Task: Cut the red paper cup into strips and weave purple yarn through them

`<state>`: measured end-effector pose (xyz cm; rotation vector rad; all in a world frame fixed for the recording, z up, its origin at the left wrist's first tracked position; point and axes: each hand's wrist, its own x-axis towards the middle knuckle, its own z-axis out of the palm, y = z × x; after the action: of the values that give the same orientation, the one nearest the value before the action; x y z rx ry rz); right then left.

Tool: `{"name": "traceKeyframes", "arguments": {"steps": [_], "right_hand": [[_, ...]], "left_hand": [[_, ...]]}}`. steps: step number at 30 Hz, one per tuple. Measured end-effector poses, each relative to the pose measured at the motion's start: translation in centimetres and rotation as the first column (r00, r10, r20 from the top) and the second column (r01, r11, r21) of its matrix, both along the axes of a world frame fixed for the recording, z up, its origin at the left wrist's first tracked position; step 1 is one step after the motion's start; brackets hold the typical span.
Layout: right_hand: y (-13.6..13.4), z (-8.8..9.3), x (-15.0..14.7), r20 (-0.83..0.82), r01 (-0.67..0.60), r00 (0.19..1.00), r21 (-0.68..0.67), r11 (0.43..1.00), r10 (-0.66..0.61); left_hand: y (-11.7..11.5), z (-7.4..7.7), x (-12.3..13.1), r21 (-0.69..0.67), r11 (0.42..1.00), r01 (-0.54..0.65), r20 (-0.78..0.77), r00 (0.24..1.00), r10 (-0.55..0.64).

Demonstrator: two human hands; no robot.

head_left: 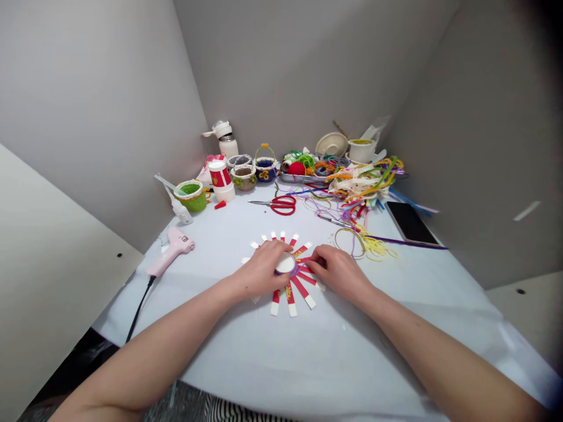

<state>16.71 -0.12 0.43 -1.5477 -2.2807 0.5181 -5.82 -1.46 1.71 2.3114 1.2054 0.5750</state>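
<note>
A paper cup cut into red and white strips (301,292) lies spread like a sunburst on the table, its round white base (285,263) facing up. Purple yarn (294,272) circles that base. My left hand (265,266) curves over the left side of the cup, fingers and thumb gripping around the base and covering several strips. Just right of the base, my right hand (336,266) is closed in a pinch beside the strips. The purple yarn seems to run to its fingertips, though the pinch itself is partly hidden.
A pink glue gun (173,252) lies left, near a glue bottle (182,212) and green basket (192,196). Red-handled scissors (281,204) lie beyond the cup. Small baskets (265,169), a yarn tray (303,177), tangled ribbons (365,184) and a phone (411,223) stand behind and right.
</note>
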Motion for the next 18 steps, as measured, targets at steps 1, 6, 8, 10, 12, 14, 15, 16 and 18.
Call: {"name": "traceKeyframes", "arguments": {"steps": [1, 6, 8, 10, 12, 14, 15, 16, 18], "right_hand": [[0.0, 0.0, 0.0, 0.004, 0.001, 1.0, -0.005, 1.0, -0.001], [0.0, 0.1, 0.0, 0.009, 0.003, 1.0, -0.022, 1.0, -0.003], [0.1, 0.1, 0.2, -0.014, -0.016, 1.0, -0.02, 1.0, 0.016], [0.2, 0.2, 0.5, -0.048, -0.062, 0.997, -0.012, 0.998, 0.062], [0.3, 0.3, 1.0, -0.089, -0.127, 0.988, 0.007, 0.992, 0.127], [0.3, 0.6, 1.4, -0.122, -0.182, 0.975, 0.035, 0.983, 0.185], [0.2, 0.8, 1.5, -0.129, -0.203, 0.97, 0.044, 0.978, 0.207], [0.1, 1.0, 1.7, -0.129, -0.22, 0.966, 0.047, 0.974, 0.224], [-0.2, 1.5, 1.8, -0.114, -0.258, 0.959, 0.031, 0.966, 0.26]], "left_hand": [[0.0, -0.1, 0.2, -0.017, 0.999, -0.027, 0.002, 1.0, 0.027], [0.1, 0.1, 0.0, -0.047, 0.997, -0.058, -0.037, 0.998, 0.056], [0.2, 0.4, -0.4, -0.04, 0.998, -0.045, -0.054, 0.998, 0.043], [0.4, 0.7, -0.8, -0.044, 0.998, -0.034, -0.081, 0.996, 0.031], [0.6, 1.2, -1.2, -0.064, 0.998, -0.018, -0.12, 0.993, 0.01], [0.8, 1.8, -1.6, -0.095, 0.995, 0.013, -0.153, 0.988, -0.028], [0.9, 2.0, -1.8, -0.105, 0.994, 0.033, -0.157, 0.986, -0.05], [1.0, 2.3, -1.9, -0.109, 0.992, 0.058, -0.154, 0.985, -0.075], [1.2, 2.7, -2.3, -0.112, 0.989, 0.096, -0.153, 0.982, -0.112]]}}
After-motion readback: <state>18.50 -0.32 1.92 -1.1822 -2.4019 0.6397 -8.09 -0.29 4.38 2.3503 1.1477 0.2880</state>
